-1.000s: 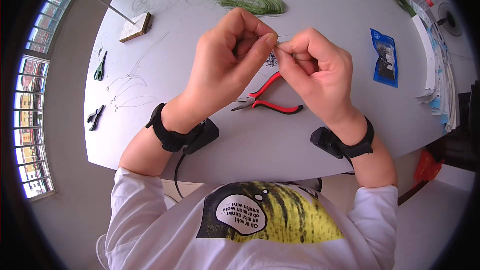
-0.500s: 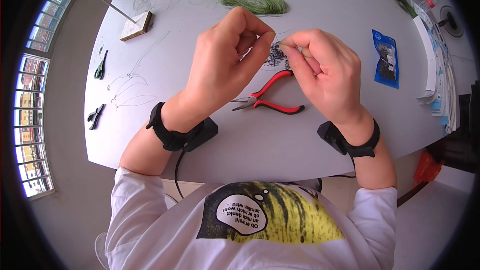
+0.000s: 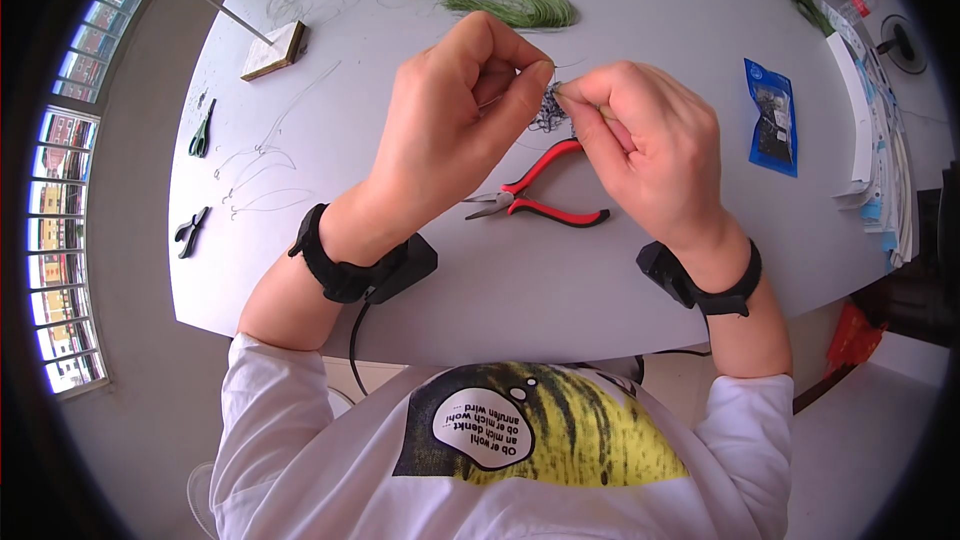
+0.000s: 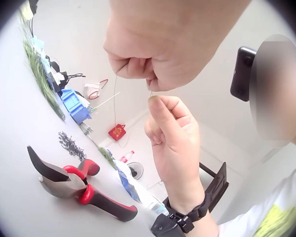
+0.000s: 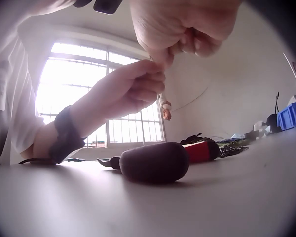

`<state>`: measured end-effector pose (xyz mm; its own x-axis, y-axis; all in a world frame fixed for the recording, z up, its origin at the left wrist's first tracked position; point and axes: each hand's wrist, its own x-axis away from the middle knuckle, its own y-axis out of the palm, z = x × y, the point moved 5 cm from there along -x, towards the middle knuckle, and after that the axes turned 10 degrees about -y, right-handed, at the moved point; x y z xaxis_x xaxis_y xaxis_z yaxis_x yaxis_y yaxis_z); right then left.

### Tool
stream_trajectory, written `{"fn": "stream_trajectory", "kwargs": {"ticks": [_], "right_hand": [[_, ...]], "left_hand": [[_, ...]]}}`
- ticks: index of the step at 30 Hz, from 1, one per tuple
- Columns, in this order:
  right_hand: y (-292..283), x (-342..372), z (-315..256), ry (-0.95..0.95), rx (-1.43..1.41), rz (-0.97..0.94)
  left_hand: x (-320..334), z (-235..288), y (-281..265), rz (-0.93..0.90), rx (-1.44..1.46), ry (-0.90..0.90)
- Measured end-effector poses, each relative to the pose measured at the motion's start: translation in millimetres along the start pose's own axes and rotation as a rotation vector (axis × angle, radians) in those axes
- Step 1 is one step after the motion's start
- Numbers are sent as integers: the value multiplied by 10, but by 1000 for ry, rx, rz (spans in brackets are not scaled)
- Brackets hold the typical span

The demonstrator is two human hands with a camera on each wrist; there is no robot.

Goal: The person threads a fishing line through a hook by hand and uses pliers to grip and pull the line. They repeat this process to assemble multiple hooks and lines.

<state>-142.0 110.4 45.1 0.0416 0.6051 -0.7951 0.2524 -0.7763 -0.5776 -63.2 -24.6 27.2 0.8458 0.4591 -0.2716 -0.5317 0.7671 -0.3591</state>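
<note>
At upper centre, the left hand (image 3: 440, 130) and right hand (image 3: 660, 150) are pinching a fine strand (image 4: 115, 103) between thumbs and fingers, presumably for precise control; pliers (image 3: 507, 201) are lying mid-frame, nearby.

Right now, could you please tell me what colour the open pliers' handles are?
The pliers' handles are red and black, clearest in the left wrist view.
</note>
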Motion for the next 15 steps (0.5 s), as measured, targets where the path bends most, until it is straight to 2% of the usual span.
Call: {"fn": "stream_trajectory", "kwargs": {"ticks": [7, 11, 15], "right_hand": [[-53, -26, 57, -173, 69, -27], [-79, -38, 113, -148, -41, -4], [-103, -20, 206, 33, -196, -35]], "left_hand": [[-5, 51, 37, -134, -139, -6], [-14, 38, 50, -211, -111, -72], [-9, 3, 69, -293, 13, -141]]}}
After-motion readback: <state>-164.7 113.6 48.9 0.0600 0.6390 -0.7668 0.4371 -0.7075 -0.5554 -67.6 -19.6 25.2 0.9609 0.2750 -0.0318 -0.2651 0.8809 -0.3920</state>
